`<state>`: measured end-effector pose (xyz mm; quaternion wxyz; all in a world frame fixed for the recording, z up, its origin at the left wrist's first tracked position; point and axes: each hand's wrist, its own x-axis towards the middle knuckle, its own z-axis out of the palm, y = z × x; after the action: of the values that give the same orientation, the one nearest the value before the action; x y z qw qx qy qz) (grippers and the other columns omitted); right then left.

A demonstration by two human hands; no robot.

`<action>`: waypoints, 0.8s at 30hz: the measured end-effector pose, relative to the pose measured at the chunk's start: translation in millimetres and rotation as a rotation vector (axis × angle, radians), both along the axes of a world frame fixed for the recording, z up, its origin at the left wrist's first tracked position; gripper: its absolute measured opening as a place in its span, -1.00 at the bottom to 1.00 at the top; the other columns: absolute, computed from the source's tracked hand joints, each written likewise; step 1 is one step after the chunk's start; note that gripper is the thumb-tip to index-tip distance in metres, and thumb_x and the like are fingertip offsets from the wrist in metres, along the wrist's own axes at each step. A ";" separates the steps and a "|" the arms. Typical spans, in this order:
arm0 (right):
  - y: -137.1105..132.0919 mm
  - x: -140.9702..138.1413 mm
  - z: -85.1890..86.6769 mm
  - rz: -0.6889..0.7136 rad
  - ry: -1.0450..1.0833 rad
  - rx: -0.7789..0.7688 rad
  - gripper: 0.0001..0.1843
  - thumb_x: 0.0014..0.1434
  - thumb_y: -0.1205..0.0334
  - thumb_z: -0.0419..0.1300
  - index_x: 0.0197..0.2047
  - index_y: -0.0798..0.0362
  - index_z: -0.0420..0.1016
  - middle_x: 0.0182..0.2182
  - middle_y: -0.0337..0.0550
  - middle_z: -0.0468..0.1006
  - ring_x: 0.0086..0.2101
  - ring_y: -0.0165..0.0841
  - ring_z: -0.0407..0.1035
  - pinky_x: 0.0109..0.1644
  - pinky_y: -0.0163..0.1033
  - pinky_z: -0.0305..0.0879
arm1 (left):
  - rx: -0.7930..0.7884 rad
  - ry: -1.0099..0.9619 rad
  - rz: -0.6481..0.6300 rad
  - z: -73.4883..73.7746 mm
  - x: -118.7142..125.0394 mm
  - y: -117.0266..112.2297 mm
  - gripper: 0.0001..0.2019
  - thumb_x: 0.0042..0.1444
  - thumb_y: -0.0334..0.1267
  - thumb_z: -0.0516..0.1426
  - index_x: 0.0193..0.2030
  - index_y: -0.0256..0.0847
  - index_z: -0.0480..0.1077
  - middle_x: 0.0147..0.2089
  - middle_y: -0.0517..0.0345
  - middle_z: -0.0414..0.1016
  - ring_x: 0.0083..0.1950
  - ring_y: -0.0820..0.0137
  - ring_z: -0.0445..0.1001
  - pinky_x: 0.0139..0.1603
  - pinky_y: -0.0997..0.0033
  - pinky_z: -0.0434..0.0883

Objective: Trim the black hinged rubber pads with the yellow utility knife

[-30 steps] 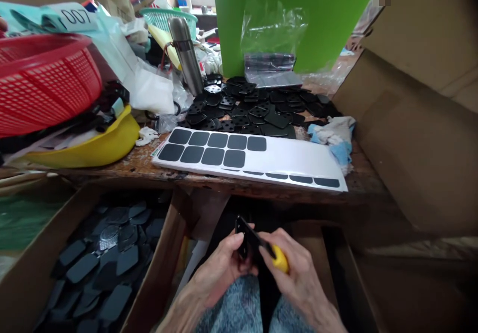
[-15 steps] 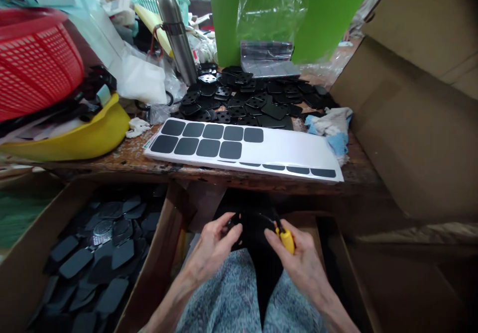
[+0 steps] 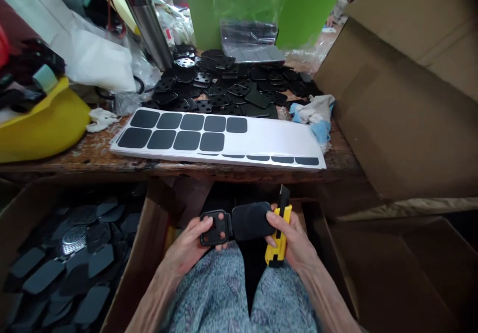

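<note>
My left hand [image 3: 188, 246] is closed on a black plastic plate with holes [image 3: 212, 227], held over my lap. My right hand [image 3: 293, 241] grips a yellow utility knife [image 3: 278, 238] and pinches the edge of a black pad [image 3: 252, 220] that lies against the plate's right side. On the wooden table [image 3: 112, 156] in front lies a white backing sheet [image 3: 261, 141] with rows of black pads still on its left part. Behind it is a heap of black holed plates [image 3: 231, 84].
A cardboard box [image 3: 149, 253] at my lower left holds several padded plates [image 3: 74, 268]. A yellow bowl [image 3: 41, 129], a steel flask [image 3: 144, 19], a green bin [image 3: 298, 9], a crumpled cloth [image 3: 315, 116] and a large cardboard box [image 3: 403, 99] ring the table.
The view has tilted down. My hands have drawn apart, so the plate and the pad now lie side by side facing up, and the knife points upward in my right hand.
</note>
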<state>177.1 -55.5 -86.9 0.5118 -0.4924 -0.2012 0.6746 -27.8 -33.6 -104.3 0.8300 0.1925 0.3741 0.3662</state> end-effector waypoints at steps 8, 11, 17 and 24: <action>-3.0 -10.5 -17.0 -0.169 0.018 -0.169 -0.63 -0.13 0.10 0.35 -0.38 0.06 0.26 -0.69 -0.45 0.24 -0.78 -0.62 0.08 -0.72 -0.48 -0.11 | 0.117 -0.321 0.060 17.1 2.9 1.8 -0.52 0.00 -0.21 0.12 0.11 0.03 0.22 -0.05 0.07 0.43 -0.41 0.33 0.45 -0.27 0.16 0.31; -6.3 -14.8 -21.1 -0.169 0.053 -0.202 -0.63 -0.14 0.11 0.35 -0.36 0.05 0.27 -0.68 -0.43 0.26 -0.78 -0.62 0.07 -0.72 -0.47 -0.09 | 0.154 -0.308 0.066 17.7 5.8 3.1 -0.70 0.11 -0.14 0.02 0.00 0.01 0.29 -0.19 0.08 0.46 -0.48 0.36 0.43 -0.36 0.21 0.31; -6.1 -25.3 -16.7 -0.190 0.061 -0.166 -0.65 -0.09 0.10 0.33 -0.36 0.04 0.25 -0.66 -0.43 0.23 -0.76 -0.62 0.06 -0.69 -0.47 -0.11 | 0.076 -0.251 0.184 22.3 13.4 3.4 -0.55 0.10 0.04 0.00 0.13 0.01 0.20 -0.08 0.04 0.40 -0.45 0.42 0.40 -0.32 0.25 0.33; -5.5 -31.4 -1.5 -0.124 0.060 -0.039 -0.73 0.04 0.10 0.22 -0.28 0.05 0.26 -0.56 -0.37 0.30 -0.74 -0.63 0.11 -0.63 -0.44 -0.11 | -0.034 -0.196 0.274 17.0 16.9 10.9 -0.61 0.21 -0.28 -0.05 0.19 -0.02 0.14 -0.09 0.06 0.43 -0.12 0.39 0.41 -0.17 0.36 0.36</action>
<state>145.7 -61.0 -88.5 0.5486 -0.4932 -0.1418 0.6600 -10.9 -22.7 -87.4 0.8079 0.0889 0.3205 0.4865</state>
